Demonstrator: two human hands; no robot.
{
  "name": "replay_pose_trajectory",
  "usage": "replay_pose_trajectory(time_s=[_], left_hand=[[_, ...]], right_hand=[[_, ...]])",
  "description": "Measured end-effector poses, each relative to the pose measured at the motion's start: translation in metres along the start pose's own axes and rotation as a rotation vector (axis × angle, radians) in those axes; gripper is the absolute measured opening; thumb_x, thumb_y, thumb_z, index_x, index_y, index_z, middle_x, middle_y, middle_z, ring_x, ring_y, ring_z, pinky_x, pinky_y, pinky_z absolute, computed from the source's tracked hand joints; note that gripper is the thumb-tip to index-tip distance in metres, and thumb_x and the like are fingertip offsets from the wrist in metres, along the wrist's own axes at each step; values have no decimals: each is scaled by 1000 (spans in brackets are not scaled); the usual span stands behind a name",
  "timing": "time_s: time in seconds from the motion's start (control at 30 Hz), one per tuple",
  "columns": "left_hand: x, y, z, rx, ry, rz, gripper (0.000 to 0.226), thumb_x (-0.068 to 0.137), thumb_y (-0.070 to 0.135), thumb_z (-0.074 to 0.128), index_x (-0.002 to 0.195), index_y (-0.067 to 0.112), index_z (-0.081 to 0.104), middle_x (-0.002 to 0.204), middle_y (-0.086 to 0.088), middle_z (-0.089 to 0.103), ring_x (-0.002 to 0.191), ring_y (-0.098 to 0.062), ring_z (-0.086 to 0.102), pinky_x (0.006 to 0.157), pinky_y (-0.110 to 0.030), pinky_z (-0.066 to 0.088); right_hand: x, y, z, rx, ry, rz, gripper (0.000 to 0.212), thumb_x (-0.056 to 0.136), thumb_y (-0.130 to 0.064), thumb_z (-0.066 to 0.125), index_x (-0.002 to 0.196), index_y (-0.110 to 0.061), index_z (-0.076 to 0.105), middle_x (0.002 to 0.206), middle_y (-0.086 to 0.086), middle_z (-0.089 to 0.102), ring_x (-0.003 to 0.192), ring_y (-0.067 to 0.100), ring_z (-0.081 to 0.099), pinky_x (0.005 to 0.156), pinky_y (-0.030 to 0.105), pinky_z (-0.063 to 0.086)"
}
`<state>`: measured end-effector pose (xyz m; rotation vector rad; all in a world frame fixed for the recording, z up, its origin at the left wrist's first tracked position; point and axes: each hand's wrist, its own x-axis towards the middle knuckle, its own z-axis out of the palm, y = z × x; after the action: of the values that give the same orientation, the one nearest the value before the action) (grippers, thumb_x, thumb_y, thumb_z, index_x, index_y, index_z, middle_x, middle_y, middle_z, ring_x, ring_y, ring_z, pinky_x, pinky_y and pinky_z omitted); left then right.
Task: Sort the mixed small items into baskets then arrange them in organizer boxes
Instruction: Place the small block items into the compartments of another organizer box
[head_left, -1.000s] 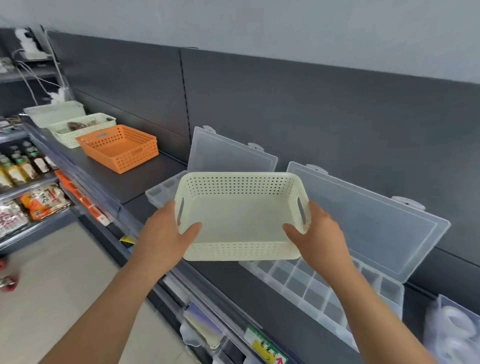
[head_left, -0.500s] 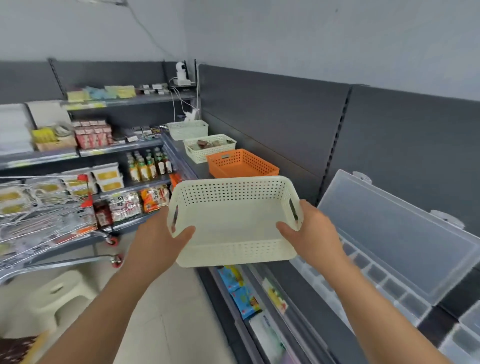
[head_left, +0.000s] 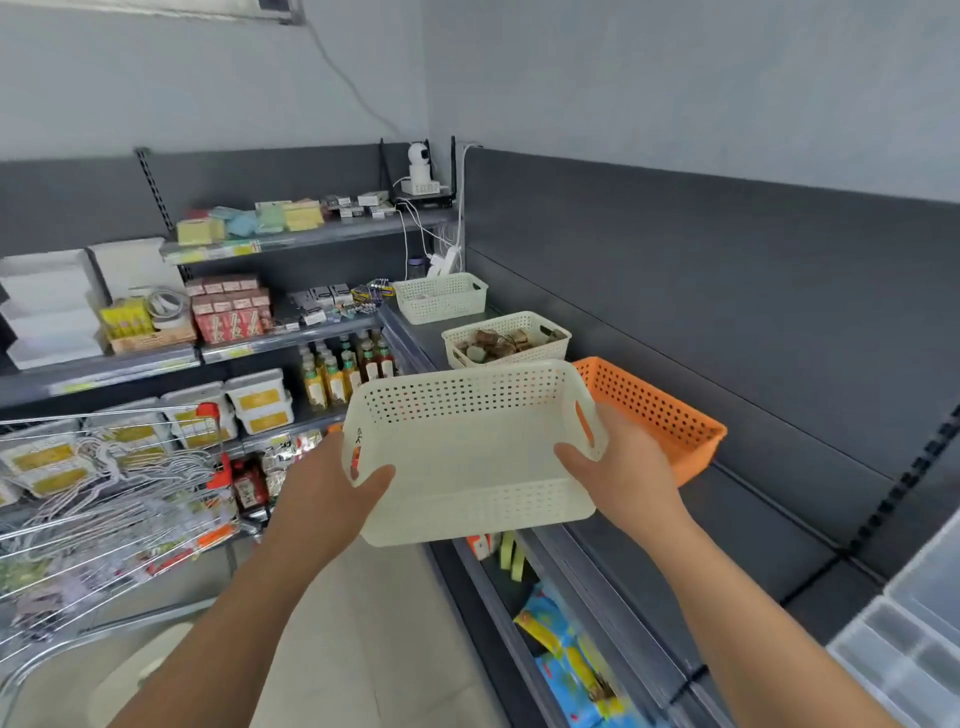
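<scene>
Held basket: the cream basket (head_left: 467, 457) hangs in the air just in front of the orange basket (head_left: 654, 410), out over the aisle side of the shelf (head_left: 753, 545). It looks empty.
Left hand: the left hand (head_left: 322, 499) grips the short end farthest from the orange basket, thumb over the rim.
Right hand: the right hand (head_left: 623, 473) grips the other short end at its handle slot, just beside the orange basket's near wall. It is the nearer hand.
Long axis: it runs hand to hand, probably crosswise to the shelf edge.
Free spot: bare shelf lies on the near side of the orange basket, between it and the organizer box (head_left: 904, 654).
Beyond the orange basket: the filled basket (head_left: 545, 351) stands just beside it and the far basket (head_left: 440, 297) past that.
Coming move, as a judgement: rightward and down, right hand leading.
</scene>
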<state>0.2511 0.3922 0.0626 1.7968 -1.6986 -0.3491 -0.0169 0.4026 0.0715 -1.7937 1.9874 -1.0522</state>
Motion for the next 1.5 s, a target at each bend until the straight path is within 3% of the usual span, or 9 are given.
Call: replay_pose_trajectory(time_s=[0.13,0.37,0.5,0.63,0.8,0.97,1.03,1.2,1.5], left_hand=[[74,-18,22,-38,-11,-22,31,86,39,64,105,19,51,89,7,57,73,-10,55,54,-24,42],[226,-21,50,-55,28,-29,29,86,37,63,102,14,56,84,1,60,70,-12,55,50,-25,37],[310,-19,67,-86,62,-7,24,87,32,64,102,17,54,79,8,55,68,-14,55,49,-25,37],[388,-27,92,-98,47,-8,18,88,29,63,96,16,53,75,10,53,61,-9,55,43,-23,39],[485,-45,134,-87,-7,29,20,87,30,62,86,11,56,74,1,58,61,-6,51,45,-22,33],[569,-63,172,-60,-124,76,26,90,29,58,78,6,56,67,-4,55,58,-14,50,46,-27,31],[594,-69,186,-35,-175,74,28,91,27,57,76,4,51,65,-4,49,56,-15,44,47,-27,27],[636,-82,217,-53,-269,86,24,89,20,60,71,8,49,62,0,46,54,-8,41,45,-20,26],[658,-95,260,-76,-364,67,26,85,29,66,79,12,47,63,5,45,56,-11,43,46,-19,29]], right_hand=[[72,-4,35,26,23,-12,36,87,-36,63,115,-16,52,91,-9,56,78,10,50,53,21,33],[220,-16,82,105,9,1,51,89,-34,62,132,-12,46,104,-9,49,98,13,52,77,27,41],[305,-24,108,121,-12,-2,44,90,-32,61,127,-12,47,107,-3,56,82,7,49,70,25,43],[375,-24,134,92,-18,27,48,92,-32,59,126,-2,46,126,10,55,114,27,51,88,36,44],[463,-16,169,43,-7,43,40,91,-37,58,119,-11,50,104,-5,57,103,19,57,77,32,46],[534,-7,198,5,15,148,51,93,-34,56,133,-5,43,130,8,53,111,26,54,88,37,46],[557,0,210,-13,28,186,47,93,-33,55,128,-2,46,128,13,53,105,29,56,83,39,48],[602,24,240,-16,19,229,53,95,-33,54,142,-12,38,143,5,41,131,19,40,100,26,30],[638,72,277,-159,-128,290,59,95,-31,53,146,-11,31,149,7,35,136,23,35,109,33,30]])
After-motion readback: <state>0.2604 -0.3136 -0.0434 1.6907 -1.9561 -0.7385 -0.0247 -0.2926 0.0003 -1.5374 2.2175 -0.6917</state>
